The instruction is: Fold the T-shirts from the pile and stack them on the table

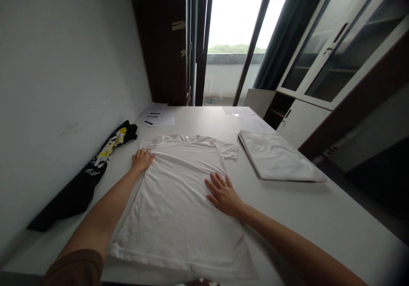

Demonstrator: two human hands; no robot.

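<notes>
A white short-sleeved T-shirt (182, 201) lies spread on the white table, its neck at the far end and its hem toward me. Soft wrinkles run across its chest. My left hand (142, 159) rests on the shirt's left edge below the left sleeve, fingers extended. Flat on the right side of the shirt's body is my right hand (224, 194), its fingers slightly spread. Neither hand grips anything. The right sleeve lies out to the side, beyond my right hand.
Against the left wall lies a black garment (83, 184) with yellow and white print. Folded white cloth (277, 156) sits at the table's (306, 209) right. Papers (158, 118) lie at the far left. A white cabinet (319, 60) and a glass door (236, 30) stand beyond.
</notes>
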